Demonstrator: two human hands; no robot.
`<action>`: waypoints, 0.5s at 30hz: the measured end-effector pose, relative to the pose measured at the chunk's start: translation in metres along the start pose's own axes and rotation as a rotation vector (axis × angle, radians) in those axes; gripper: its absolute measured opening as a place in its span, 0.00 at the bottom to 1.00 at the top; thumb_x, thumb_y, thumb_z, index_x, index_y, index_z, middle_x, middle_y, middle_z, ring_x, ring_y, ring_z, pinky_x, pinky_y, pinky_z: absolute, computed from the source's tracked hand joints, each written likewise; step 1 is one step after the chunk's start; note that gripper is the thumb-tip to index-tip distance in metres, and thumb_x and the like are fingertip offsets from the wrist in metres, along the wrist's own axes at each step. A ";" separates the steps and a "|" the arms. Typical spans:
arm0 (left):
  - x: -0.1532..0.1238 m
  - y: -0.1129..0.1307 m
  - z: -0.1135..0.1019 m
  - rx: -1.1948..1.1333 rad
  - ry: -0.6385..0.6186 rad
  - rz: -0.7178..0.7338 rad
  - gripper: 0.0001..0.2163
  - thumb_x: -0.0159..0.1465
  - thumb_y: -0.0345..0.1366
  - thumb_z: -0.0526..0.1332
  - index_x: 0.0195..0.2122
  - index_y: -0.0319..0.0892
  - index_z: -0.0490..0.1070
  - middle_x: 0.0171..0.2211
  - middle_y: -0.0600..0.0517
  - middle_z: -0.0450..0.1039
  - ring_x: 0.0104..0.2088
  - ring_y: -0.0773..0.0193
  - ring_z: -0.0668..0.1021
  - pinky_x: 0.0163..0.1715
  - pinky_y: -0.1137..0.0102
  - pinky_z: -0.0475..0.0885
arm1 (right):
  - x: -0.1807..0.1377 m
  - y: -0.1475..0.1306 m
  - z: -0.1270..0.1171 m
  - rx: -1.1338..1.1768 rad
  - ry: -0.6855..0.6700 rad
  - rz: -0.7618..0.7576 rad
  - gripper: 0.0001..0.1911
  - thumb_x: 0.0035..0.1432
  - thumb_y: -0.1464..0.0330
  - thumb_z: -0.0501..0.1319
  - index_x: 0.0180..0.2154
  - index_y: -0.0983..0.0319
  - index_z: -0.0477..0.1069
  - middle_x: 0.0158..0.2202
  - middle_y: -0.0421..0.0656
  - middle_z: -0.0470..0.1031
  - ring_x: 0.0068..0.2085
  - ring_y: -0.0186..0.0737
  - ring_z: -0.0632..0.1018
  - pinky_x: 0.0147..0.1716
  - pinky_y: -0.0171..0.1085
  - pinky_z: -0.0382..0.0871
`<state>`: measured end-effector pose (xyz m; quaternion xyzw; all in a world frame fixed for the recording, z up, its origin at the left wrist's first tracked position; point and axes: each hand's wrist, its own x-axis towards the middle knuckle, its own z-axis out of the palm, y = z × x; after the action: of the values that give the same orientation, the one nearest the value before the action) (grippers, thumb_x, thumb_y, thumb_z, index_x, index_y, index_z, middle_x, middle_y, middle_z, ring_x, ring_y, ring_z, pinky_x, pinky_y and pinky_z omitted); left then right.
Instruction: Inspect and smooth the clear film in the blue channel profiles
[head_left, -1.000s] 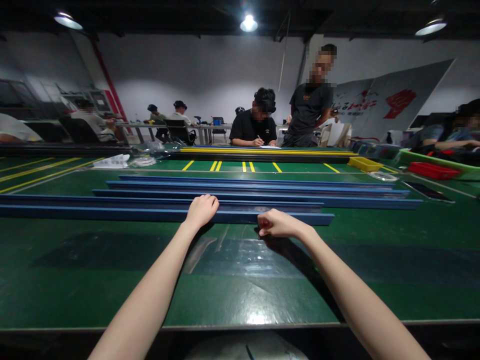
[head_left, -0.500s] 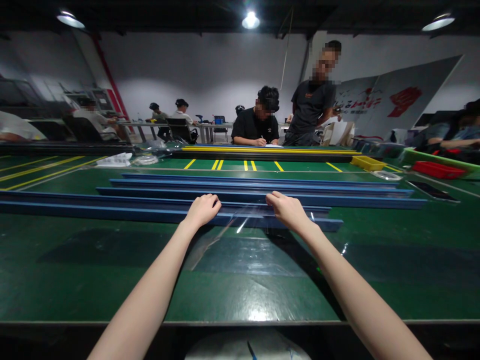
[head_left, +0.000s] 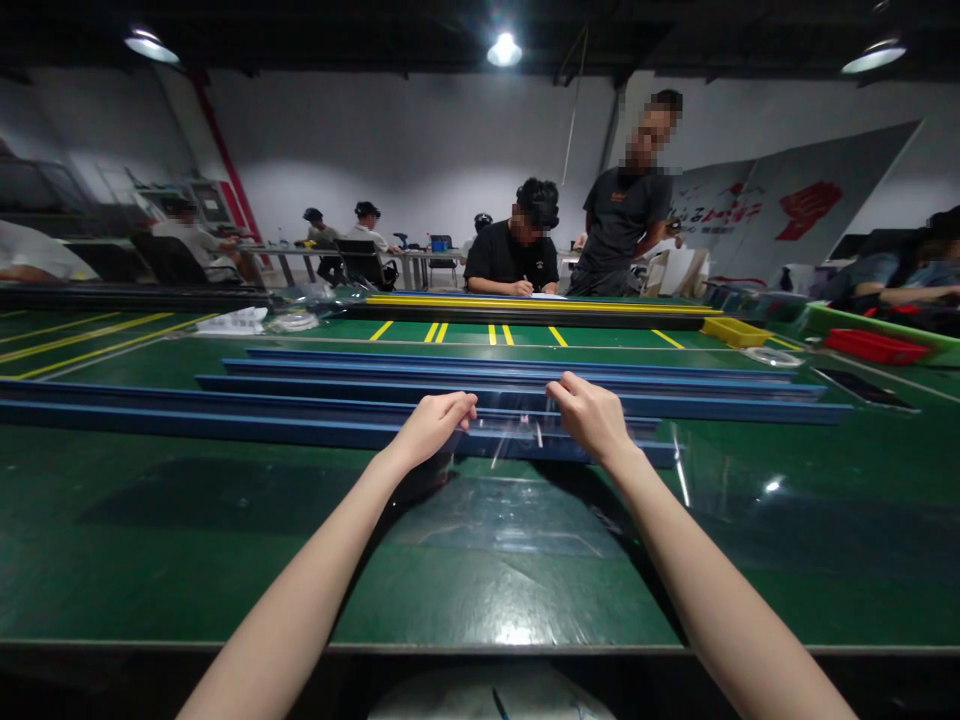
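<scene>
A clear plastic sheet (head_left: 517, 432) is raised between my two hands, with light glinting on it. My left hand (head_left: 436, 428) is closed in a pinch at its left side. The fingers of my right hand (head_left: 590, 412) are bent and pinched on its right side. Right behind and beneath the hands lies a long blue channel strip (head_left: 247, 415), partly seen through the plastic. More blue channel strips (head_left: 720, 402) lie parallel beyond it. Nearer to me, flat transparent sheeting (head_left: 502, 515) rests on the green table (head_left: 225, 590).
Yellow and black strips (head_left: 540, 303) lie across the table's far side. On the right are a yellow tray (head_left: 731, 331), a red tray (head_left: 876, 347) and a phone (head_left: 866, 389). A person (head_left: 517, 250) writes opposite; another person (head_left: 626, 220) stands beside them.
My left hand has moved right, closer to my right hand. My right hand has shifted slightly right. The plastic between them looks narrower and more bunched.
</scene>
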<state>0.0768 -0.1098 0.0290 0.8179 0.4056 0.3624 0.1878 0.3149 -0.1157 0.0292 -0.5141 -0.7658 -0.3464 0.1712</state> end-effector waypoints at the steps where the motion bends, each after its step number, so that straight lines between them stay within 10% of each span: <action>1: 0.000 0.001 -0.002 -0.020 0.001 -0.031 0.20 0.62 0.47 0.43 0.25 0.40 0.67 0.19 0.55 0.67 0.25 0.67 0.71 0.29 0.74 0.63 | -0.001 0.003 0.002 -0.012 0.008 0.021 0.13 0.55 0.75 0.46 0.32 0.60 0.68 0.29 0.42 0.67 0.27 0.32 0.63 0.23 0.34 0.44; 15: -0.012 -0.020 -0.058 0.630 0.022 -0.314 0.21 0.50 0.58 0.53 0.25 0.45 0.69 0.24 0.53 0.70 0.27 0.62 0.71 0.23 0.72 0.57 | -0.013 0.039 0.037 -0.015 -0.167 0.188 0.12 0.57 0.70 0.48 0.32 0.59 0.70 0.31 0.43 0.69 0.33 0.36 0.67 0.29 0.35 0.47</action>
<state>0.0187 -0.1064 0.0506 0.7594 0.6203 0.1949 -0.0248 0.3593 -0.0887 0.0093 -0.6119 -0.7232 -0.2907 0.1345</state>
